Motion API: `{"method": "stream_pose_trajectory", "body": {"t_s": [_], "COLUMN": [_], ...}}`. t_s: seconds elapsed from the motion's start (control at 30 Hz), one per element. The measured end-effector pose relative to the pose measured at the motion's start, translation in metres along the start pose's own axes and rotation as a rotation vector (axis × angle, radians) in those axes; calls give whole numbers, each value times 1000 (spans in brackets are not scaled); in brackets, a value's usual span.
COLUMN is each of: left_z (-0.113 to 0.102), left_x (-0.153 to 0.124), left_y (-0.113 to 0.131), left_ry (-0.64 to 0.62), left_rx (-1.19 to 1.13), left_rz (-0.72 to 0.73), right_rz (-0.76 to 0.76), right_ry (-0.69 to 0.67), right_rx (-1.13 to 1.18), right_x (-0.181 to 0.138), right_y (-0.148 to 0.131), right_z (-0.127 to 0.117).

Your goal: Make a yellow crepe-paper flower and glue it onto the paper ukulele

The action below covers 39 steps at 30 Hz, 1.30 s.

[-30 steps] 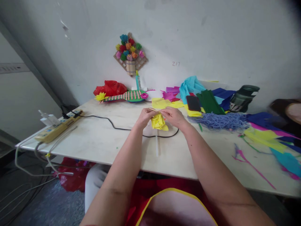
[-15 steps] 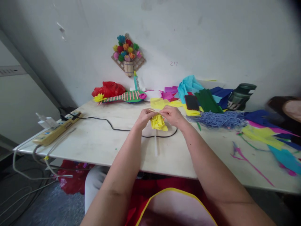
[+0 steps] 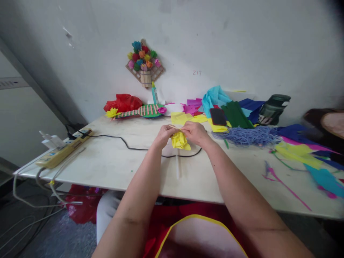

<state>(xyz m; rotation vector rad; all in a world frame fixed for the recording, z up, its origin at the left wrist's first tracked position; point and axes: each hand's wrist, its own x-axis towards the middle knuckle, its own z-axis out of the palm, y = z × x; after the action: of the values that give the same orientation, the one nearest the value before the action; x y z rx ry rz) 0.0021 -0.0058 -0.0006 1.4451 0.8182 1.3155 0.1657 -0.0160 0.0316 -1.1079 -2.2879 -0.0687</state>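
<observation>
A crumpled yellow paper flower (image 3: 180, 141) hangs between my hands, above the middle of the table. My left hand (image 3: 165, 135) is closed at the flower's upper left, with a thin pale stick (image 3: 173, 127) by its fingertips. On the other side, the fingers of my right hand (image 3: 194, 132) pinch the flower's top edge. Below the flower a white stick (image 3: 177, 166) lies on the table, pointing toward me. A black cable (image 3: 139, 148) runs across the table behind it.
A power strip (image 3: 64, 147) with plugs sits at the left edge. At the back lie a guitar-shaped craft (image 3: 145, 110), a red plastic bag (image 3: 123, 103) and a glue bottle (image 3: 154, 94). Rightward are a phone (image 3: 218, 117), blue string (image 3: 249, 136), a dark bottle (image 3: 274, 109) and coloured paper (image 3: 236, 114).
My hands stay at the flower with only a slight shift of the fingers. The whole view has moved a little.
</observation>
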Motion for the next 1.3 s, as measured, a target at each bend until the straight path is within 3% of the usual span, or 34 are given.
{"method": "stream_pose_trajectory", "body": {"t_s": [0.2, 0.5, 1.0, 1.3], "left_z": [1, 0, 0, -1], "left_x": [1, 1, -1, -1], "left_y": [0, 2, 6, 8], "left_ry": [13, 40, -11, -15], "left_rx": [-26, -63, 46, -7], "left_rz": [-17, 22, 41, 23], "right_rz": [-32, -58, 87, 42], "right_ry": [-50, 41, 100, 168], "right_rx": [-174, -121, 150, 346], "right_x": [-1, -1, 2, 5], "right_y": [-6, -7, -1, 11], "right_z": [-4, -3, 2, 12]}}
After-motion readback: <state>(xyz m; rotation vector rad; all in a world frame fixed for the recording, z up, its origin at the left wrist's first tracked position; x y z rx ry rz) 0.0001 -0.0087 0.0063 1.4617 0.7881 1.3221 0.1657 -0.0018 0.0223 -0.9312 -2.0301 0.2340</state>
